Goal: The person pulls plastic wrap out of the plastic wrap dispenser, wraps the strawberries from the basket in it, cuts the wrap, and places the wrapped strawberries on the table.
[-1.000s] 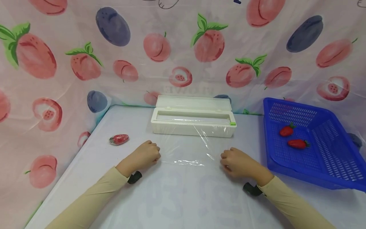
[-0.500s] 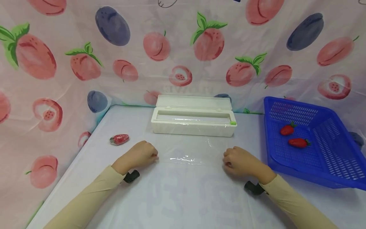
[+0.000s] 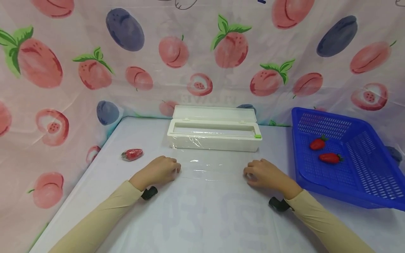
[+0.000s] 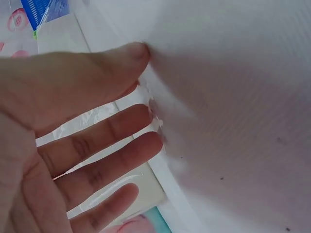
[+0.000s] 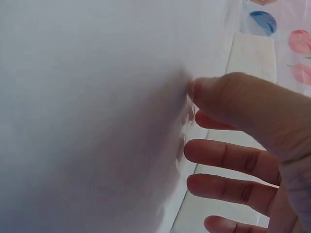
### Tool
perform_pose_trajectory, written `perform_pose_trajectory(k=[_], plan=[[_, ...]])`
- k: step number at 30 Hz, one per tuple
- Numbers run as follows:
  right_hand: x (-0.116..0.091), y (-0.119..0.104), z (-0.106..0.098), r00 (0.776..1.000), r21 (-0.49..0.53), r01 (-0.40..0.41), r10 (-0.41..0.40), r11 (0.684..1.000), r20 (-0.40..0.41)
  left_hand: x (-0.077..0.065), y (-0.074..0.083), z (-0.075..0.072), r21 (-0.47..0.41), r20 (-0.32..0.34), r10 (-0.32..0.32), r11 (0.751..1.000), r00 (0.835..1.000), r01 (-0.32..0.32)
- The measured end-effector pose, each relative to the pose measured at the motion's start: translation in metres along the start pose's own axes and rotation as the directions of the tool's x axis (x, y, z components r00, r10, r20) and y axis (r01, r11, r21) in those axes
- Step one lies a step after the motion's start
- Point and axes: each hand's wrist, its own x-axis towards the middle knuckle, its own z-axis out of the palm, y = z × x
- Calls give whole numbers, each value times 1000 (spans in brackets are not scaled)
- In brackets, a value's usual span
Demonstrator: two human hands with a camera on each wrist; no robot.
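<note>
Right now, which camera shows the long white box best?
The head view: it shows the white box from end to end, with its lid open and a white roll inside. The left wrist view shows only parts of it behind the left hand; the right wrist view, only parts behind the right hand.

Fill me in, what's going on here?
A person's left hand and right hand pinch the near edge of a clear film that runs back to an open white box. One wrapped-looking strawberry lies on the table beyond the left hand; two other strawberries sit in the blue basket.
</note>
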Motion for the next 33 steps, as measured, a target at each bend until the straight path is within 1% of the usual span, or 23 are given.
perform_pose_trajectory(k=[2, 4, 6, 7, 9, 11, 13, 14, 16, 18, 20, 23, 26, 30, 33], plan=[[-2, 1, -2, 1000, 5, -26, 26, 1000, 9, 0, -1, -2, -13, 20, -11, 1000, 1000, 11], [-4, 1, -6, 998, 29, -64, 64, 998, 11, 0, -1, -6, -20, 23, -24, 1000, 999, 25], [-6, 0, -12, 994, 62, -110, 109, 992, 7, 1, -3, -12, -15, -5, -37, 999, 999, 37], [-7, 0, -17, 991, 78, -132, 133, 988, 2, 2, -4, -15, -6, -34, -45, 999, 998, 45], [-8, 1, -28, 985, 123, -166, 170, 978, -25, 3, -8, -23, 19, -116, -58, 998, 992, 60], [-9, 2, -41, 978, 167, -189, 200, 968, -51, 6, -13, -32, 55, -210, -67, 995, 975, 80], [-9, 6, -56, 973, 196, -196, 215, 961, -82, 10, -18, -43, 94, -290, -76, 990, 954, 107], [-10, 8, -64, 970, 212, -202, 226, 956, -93, 13, -22, -48, 111, -321, -79, 987, 944, 120], [-11, 12, -78, 964, 236, -208, 240, 949, -115, 17, -29, -56, 140, -354, -96, 978, 930, 155], [-12, 17, -93, 960, 252, -208, 247, 945, -135, 22, -36, -61, 159, -361, -116, 970, 925, 184], [-14, 22, -105, 954, 286, -199, 252, 937, -163, 26, -44, -62, 170, -352, -133, 964, 926, 203], [-16, 34, -120, 940, 324, -192, 268, 926, -212, 35, -53, -61, 175, -322, -152, 961, 935, 216], [-21, 49, -128, 924, 357, -201, 297, 912, -240, 43, -61, -55, 186, -282, -166, 957, 945, 223], [-31, 71, -131, 913, 437, -219, 341, 872, -224, 48, -67, -49, 207, -250, -177, 951, 952, 231], [-41, 87, -130, 911, 513, -225, 366, 829, -192, 49, -69, -48, 209, -245, -178, 950, 953, 231]])
